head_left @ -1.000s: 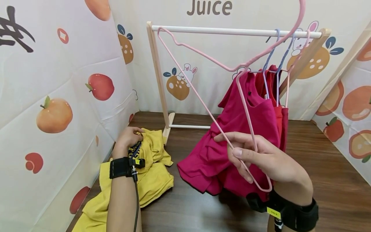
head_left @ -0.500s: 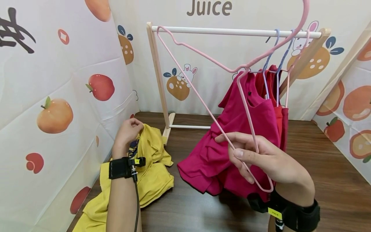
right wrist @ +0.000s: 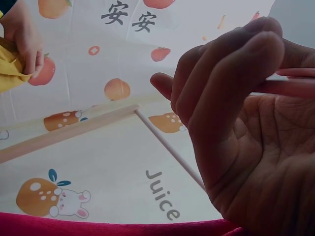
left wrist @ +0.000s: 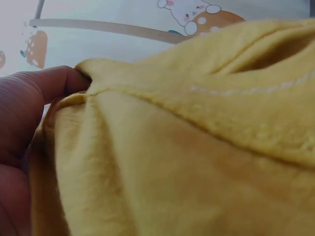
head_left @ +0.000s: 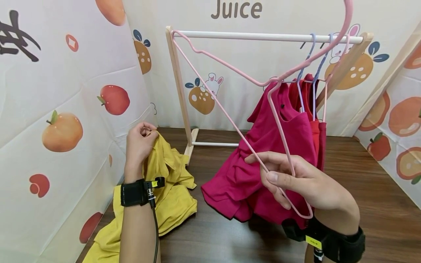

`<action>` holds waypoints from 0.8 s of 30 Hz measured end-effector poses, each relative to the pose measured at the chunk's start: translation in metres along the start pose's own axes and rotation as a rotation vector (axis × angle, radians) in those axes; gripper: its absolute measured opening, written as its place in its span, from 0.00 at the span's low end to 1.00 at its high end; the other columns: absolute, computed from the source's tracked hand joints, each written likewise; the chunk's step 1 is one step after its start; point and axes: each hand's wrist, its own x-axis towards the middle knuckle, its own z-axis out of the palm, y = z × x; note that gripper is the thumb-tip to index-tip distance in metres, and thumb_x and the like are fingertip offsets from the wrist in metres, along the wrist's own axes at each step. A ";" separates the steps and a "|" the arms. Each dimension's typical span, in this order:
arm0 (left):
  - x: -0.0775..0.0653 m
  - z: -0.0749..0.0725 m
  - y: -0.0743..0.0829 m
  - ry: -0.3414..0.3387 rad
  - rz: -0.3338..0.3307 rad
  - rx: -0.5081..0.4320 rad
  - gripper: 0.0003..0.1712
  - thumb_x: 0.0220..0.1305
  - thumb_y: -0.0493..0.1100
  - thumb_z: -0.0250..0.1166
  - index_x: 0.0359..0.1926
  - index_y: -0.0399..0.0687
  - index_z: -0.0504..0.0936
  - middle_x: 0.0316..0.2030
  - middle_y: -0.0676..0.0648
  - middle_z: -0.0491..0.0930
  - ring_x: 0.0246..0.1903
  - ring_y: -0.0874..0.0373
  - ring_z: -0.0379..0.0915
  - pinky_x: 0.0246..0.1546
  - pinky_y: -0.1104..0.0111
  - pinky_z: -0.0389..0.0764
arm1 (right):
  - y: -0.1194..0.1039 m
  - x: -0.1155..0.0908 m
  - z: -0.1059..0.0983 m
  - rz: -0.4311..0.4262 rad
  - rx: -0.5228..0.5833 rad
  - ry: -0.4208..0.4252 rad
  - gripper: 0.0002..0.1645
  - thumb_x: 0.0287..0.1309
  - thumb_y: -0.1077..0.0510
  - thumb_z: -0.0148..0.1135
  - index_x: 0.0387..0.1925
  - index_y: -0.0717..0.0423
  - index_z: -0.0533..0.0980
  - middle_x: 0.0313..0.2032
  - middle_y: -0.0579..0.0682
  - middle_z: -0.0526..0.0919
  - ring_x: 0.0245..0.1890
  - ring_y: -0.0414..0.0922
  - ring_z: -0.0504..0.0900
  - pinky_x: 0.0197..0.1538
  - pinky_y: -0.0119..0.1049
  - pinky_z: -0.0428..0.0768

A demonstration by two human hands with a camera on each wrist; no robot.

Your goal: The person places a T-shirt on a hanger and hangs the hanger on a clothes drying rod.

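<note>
A yellow garment (head_left: 174, 197), crumpled on the table at left, has its upper edge lifted in my left hand (head_left: 140, 141). In the left wrist view, thumb and fingers pinch the yellow cloth (left wrist: 147, 147) near a seam; the fingertips are partly hidden in the fabric. My right hand (head_left: 296, 179) grips a bare pink hanger (head_left: 227, 109) near one end, fingers curled round its wire. The hanger's hook points up to the right, and its far shoulder overlaps the rack's left post in the head view. Behind the right hand hangs a magenta garment (head_left: 230, 182).
A clothes rack with a white rail (head_left: 236, 35) and wooden posts stands at the back. Blue hangers (head_left: 300, 76) and a pink one hold red garments (head_left: 314, 135) at its right end. Fruit-printed cloth walls (head_left: 98, 153) enclose the wooden table (head_left: 361, 175).
My left hand has lifted the yellow garment's edge upward and slightly left, and the dark print on it is now hidden. The pink hanger in my right hand has shifted only slightly.
</note>
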 end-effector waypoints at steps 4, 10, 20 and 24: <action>-0.003 -0.001 0.005 0.016 0.035 -0.014 0.04 0.61 0.38 0.65 0.38 0.46 0.82 0.17 0.58 0.67 0.18 0.65 0.61 0.21 0.72 0.65 | 0.001 0.000 -0.001 0.006 0.005 0.002 0.27 0.75 0.71 0.38 0.72 0.66 0.61 0.23 0.55 0.71 0.16 0.50 0.75 0.26 0.42 0.78; -0.008 -0.004 0.016 0.013 0.052 0.040 0.08 0.60 0.44 0.70 0.38 0.47 0.84 0.14 0.58 0.65 0.16 0.62 0.62 0.19 0.70 0.65 | 0.001 0.000 -0.001 0.014 0.014 0.005 0.26 0.75 0.71 0.38 0.71 0.65 0.61 0.23 0.55 0.72 0.17 0.50 0.75 0.26 0.42 0.78; -0.017 -0.004 0.037 0.078 0.060 0.058 0.07 0.57 0.47 0.73 0.34 0.50 0.88 0.11 0.58 0.60 0.14 0.62 0.57 0.18 0.69 0.61 | -0.001 -0.001 -0.001 0.023 0.025 0.006 0.26 0.75 0.70 0.39 0.71 0.66 0.61 0.23 0.55 0.70 0.16 0.50 0.74 0.25 0.41 0.77; -0.020 -0.001 0.042 0.115 0.098 -0.007 0.06 0.59 0.43 0.70 0.38 0.53 0.90 0.10 0.58 0.55 0.11 0.63 0.50 0.13 0.70 0.53 | -0.002 -0.003 0.000 0.016 0.013 0.014 0.26 0.75 0.71 0.39 0.71 0.68 0.60 0.23 0.55 0.71 0.16 0.50 0.74 0.24 0.40 0.77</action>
